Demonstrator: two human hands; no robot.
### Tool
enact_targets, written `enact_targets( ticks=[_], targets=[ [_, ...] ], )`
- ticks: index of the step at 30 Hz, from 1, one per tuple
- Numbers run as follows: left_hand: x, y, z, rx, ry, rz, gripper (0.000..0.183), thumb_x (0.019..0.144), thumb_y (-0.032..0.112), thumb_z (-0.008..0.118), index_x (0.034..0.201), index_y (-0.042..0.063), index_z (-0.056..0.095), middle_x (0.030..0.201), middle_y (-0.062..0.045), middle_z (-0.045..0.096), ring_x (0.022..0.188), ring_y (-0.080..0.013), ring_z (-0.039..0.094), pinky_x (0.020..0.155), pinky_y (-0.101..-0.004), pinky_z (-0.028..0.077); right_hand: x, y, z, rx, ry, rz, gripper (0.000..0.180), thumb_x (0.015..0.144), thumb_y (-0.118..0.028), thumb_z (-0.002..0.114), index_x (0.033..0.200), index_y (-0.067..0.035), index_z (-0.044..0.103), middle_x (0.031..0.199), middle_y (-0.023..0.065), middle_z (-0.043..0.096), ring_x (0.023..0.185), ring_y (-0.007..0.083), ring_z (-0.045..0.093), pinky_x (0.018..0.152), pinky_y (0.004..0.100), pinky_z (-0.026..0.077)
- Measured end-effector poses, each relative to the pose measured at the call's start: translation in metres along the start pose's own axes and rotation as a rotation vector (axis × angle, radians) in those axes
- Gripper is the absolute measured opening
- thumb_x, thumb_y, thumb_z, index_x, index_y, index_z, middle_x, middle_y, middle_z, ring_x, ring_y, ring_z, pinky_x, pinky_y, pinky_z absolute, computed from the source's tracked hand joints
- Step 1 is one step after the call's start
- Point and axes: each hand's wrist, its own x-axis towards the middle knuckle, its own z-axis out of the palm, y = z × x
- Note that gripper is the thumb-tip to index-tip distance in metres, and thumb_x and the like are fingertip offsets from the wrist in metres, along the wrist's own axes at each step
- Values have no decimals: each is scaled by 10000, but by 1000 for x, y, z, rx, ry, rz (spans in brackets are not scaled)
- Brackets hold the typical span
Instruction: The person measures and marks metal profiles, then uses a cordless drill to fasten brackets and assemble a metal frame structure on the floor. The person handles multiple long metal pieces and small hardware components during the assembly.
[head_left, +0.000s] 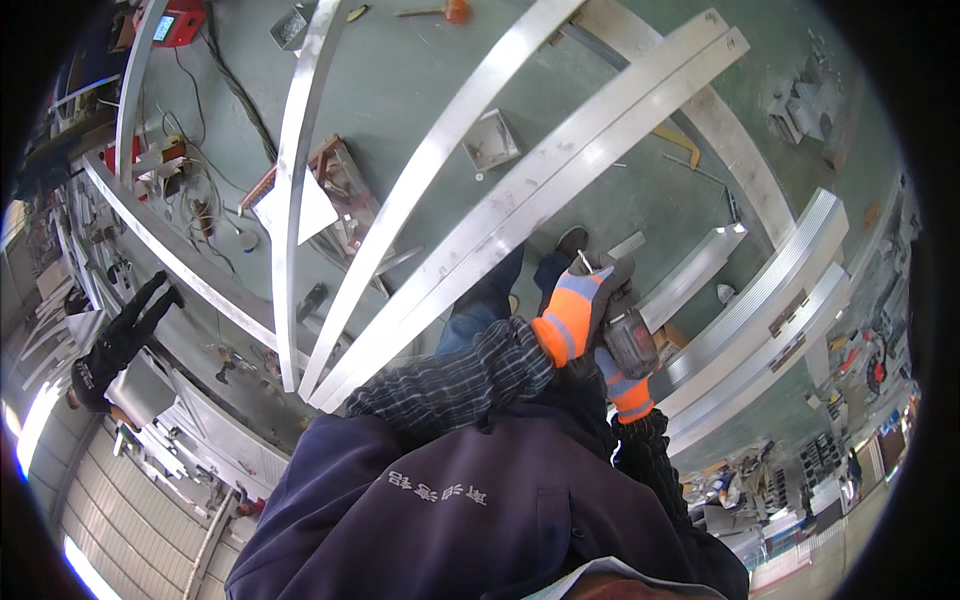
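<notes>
Both my hands wear gloves with orange and grey backs and dark palms. My left hand (574, 311) is closed around the front end of a dark red and black cordless power drill (630, 341); a short thin metal piece (586, 261) sticks out by its fingers. Beneath the drill, my right hand (626, 390) holds it near the handle, with most fingers hidden by the tool. Long silver metal profiles (517, 195) fan out before me and to the left. To the right lie ribbed metal profiles (757, 300) with hinge-like plates (789, 313).
An open metal box (491, 140) and a yellow-framed tool (679, 144) lie on the floor beyond the profiles. Cables (202, 202) and a red machine (180, 22) are at upper left. A person in dark clothes (112, 360) stands at far left. My shoe (573, 240) shows below.
</notes>
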Motion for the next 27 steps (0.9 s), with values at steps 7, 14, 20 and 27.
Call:
enact_targets(
  ticks=[7, 14, 20, 27],
  targets=[
    [84, -64, -35, 334, 172, -88, 201, 965, 277, 677, 907, 86, 657, 755, -49, 619, 600, -178, 592, 570, -339, 521, 0, 102, 41, 89, 160, 182, 479, 879, -179, 712, 1325, -56, 585, 1317, 147, 608, 1227, 290, 582, 1056, 425, 472],
    [151, -87, -89, 728, -13, 114, 430, 977, 477, 589, 1020, 50, 611, 911, -121, 664, 826, -300, 656, 751, -466, 546, 24, 154, 80, 471, 287, 256, 545, 846, -177, 749, 1338, -27, 569, 1311, 124, 635, 1191, 263, 624, 1034, 396, 496],
    [294, -57, -185, 309, 169, -46, 463, 1047, 410, 459, 1269, 18, 563, 1096, -206, 681, 991, -413, 681, 816, -518, 555, 52, 198, 118, 732, 341, 307, 561, 854, -28, 711, 1381, 6, 523, 1346, 128, 621, 1200, 214, 623, 1029, 357, 501],
    [455, 59, -295, 3007, 804, 85, 304, 982, 226, 518, 1166, 75, 707, 1223, -137, 692, 1083, -336, 682, 865, -465, 535, 24, 249, 157, 849, 400, 471, 649, 851, -38, 734, 1428, 16, 442, 1228, 135, 641, 1120, 211, 640, 974, 352, 526]
  ],
)
